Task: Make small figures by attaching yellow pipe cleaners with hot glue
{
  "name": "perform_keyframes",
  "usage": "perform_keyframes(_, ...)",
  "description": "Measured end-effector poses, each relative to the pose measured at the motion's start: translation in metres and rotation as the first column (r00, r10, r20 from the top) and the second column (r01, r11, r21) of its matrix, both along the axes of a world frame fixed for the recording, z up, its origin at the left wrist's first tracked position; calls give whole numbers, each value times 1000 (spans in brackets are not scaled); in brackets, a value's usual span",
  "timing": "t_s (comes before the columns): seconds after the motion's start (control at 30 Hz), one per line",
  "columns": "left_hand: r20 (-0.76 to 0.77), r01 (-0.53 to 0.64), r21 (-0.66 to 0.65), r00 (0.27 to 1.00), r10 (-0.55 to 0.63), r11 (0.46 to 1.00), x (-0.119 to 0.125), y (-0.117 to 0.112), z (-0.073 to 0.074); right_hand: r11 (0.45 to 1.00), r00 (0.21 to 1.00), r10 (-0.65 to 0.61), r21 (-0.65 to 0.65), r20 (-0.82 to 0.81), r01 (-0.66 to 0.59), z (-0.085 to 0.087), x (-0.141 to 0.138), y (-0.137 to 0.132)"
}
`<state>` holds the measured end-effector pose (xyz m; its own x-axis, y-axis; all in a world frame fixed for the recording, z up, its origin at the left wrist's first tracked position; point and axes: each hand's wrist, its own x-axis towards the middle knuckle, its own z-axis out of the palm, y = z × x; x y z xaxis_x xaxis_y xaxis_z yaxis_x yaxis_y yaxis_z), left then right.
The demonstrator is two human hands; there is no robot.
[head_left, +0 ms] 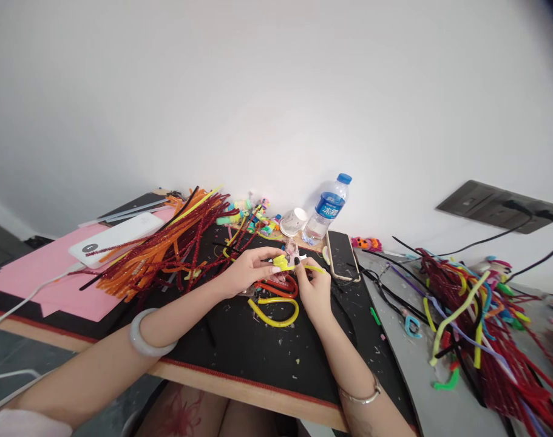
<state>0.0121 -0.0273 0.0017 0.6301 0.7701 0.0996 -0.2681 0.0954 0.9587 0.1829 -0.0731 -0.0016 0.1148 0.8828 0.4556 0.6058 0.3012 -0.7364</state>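
Observation:
My left hand [253, 267] pinches a small yellow bundle of coiled pipe cleaner [283, 262] over the middle of the black mat. Close by on the right, my right hand [311, 285] has its thumb and finger closed on the yellow strand running from that bundle; its tip sticks out past the fingers. Beneath the hands lie a bent yellow pipe cleaner [276, 321] in a loop and red-handled scissors [278, 286], partly covered. Something pale and clear sits just behind my fingers, too hidden to name.
Orange and dark red pipe cleaners [162, 255] heap at left on pink paper [34, 273], beside a white power bank [116, 240]. A water bottle [328, 209], paper cup [294, 222] and phone [342, 255] stand or lie behind. More pipe cleaners [481, 340] cover the grey surface at right.

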Motion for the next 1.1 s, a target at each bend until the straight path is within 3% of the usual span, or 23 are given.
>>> perform_keyframes(0.5,143,35,-193,990,-7,981,2,-5,6,999,988,29,10,149,-31,4,-9,-3)
perform_keyframes(1.1,118,69,-195,992,-46,978,1,-6,6,999,994,24,-28,106,-21,3,-8,-3)
